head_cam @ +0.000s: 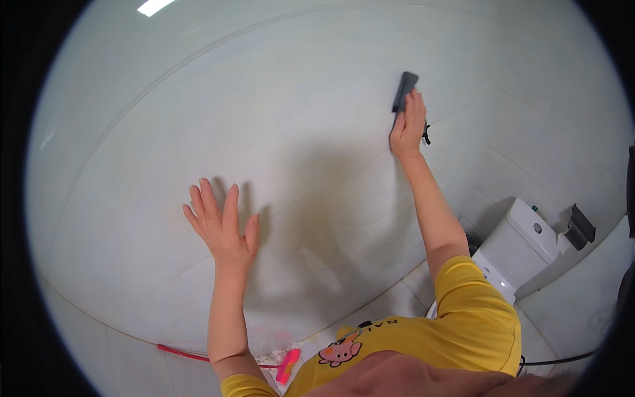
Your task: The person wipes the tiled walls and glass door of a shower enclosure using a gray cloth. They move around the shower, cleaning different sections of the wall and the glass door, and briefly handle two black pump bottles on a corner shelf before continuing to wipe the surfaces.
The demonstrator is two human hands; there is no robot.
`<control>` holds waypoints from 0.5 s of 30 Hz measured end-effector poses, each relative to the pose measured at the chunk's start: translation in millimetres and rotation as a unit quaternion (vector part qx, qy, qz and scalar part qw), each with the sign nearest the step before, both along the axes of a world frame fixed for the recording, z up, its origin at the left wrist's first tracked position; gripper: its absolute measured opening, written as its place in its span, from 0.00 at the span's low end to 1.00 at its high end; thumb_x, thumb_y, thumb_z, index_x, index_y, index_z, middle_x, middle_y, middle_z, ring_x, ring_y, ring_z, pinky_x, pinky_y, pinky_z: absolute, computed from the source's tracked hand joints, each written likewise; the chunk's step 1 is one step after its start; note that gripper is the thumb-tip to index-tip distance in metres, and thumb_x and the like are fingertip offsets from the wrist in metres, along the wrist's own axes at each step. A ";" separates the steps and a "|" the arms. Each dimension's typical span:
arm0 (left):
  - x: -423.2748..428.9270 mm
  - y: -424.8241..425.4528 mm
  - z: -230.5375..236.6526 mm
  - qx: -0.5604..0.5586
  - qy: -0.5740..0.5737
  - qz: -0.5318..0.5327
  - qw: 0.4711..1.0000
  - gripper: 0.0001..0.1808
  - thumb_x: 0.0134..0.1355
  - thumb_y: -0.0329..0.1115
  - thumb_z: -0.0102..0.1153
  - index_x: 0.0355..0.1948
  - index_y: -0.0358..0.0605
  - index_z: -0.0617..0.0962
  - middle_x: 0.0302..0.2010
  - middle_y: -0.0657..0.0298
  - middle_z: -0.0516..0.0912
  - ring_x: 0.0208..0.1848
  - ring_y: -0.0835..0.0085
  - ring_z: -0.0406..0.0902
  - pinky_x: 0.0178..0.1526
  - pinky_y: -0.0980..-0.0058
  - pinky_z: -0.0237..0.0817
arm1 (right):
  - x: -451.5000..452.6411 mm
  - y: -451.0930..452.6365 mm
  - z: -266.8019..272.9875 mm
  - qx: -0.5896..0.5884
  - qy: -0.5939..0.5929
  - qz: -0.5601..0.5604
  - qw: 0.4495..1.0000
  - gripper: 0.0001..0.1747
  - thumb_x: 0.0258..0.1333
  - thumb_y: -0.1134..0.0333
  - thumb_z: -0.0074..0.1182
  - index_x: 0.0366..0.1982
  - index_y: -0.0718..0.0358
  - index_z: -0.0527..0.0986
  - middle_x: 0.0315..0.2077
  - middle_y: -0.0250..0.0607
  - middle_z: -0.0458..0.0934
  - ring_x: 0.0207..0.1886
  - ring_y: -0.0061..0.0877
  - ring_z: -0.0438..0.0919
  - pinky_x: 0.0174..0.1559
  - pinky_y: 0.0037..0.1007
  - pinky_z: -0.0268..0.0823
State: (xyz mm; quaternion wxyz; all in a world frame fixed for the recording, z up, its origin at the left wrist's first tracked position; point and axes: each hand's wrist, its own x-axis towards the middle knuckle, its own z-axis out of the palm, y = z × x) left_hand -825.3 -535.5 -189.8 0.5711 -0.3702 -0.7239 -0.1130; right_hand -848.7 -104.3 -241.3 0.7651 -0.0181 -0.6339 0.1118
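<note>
My right hand (410,126) is raised against the pale tiled wall (317,99), its fingers closed on a dark grey handheld tool (405,92), perhaps a brush or a squeegee. The tool's flat, elongated head extends above the fingers, and a small black loop or hook shows beside the wrist. Lower and to the left, my left hand (223,223) has its fingers spread, with nothing in it. It is at the wall and casts a shadow there; whether the palm touches the tiles, I cannot tell.
A white toilet (518,243) stands at the right, with a dark holder (578,228) on the wall beyond its tank. On the floor at the lower left lies a pink-red broom (287,366) near some whitish debris. A black hose or cable (560,361) runs at the lower right.
</note>
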 end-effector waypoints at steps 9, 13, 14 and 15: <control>-32.7 103.4 21.2 -0.026 0.042 0.015 0.999 0.25 0.66 0.49 0.51 0.62 0.54 0.74 0.73 0.51 0.57 0.75 0.50 0.48 0.69 0.39 0.30 | -4.6 171.7 -106.1 -0.280 -0.065 -0.068 0.955 0.28 0.61 0.72 0.40 0.64 0.71 0.60 0.65 0.56 0.61 0.67 0.48 0.60 0.67 0.41 0.53; -49.1 125.1 13.7 -0.034 0.061 0.098 0.993 0.27 0.66 0.51 0.51 0.64 0.56 0.72 0.73 0.52 0.56 0.76 0.53 0.47 0.71 0.41 0.25 | 2.6 199.5 -173.0 -0.412 -0.130 -0.097 0.896 0.29 0.59 0.72 0.43 0.63 0.71 0.62 0.63 0.56 0.64 0.64 0.49 0.65 0.66 0.40 0.56; -52.7 127.6 12.9 -0.023 0.089 0.086 0.992 0.28 0.67 0.52 0.50 0.65 0.57 0.71 0.73 0.53 0.56 0.76 0.58 0.47 0.72 0.46 0.22 | 5.0 200.8 -185.7 -0.451 -0.144 -0.089 0.876 0.29 0.59 0.71 0.44 0.63 0.70 0.62 0.62 0.56 0.65 0.62 0.49 0.67 0.65 0.40 0.58; -55.3 129.0 11.9 -0.021 0.095 0.084 0.992 0.28 0.67 0.52 0.50 0.65 0.57 0.72 0.73 0.54 0.57 0.76 0.58 0.47 0.72 0.48 0.21 | 6.9 199.2 -196.4 -0.496 -0.164 -0.083 0.849 0.30 0.58 0.71 0.45 0.63 0.69 0.63 0.62 0.55 0.67 0.61 0.49 0.68 0.63 0.40 0.60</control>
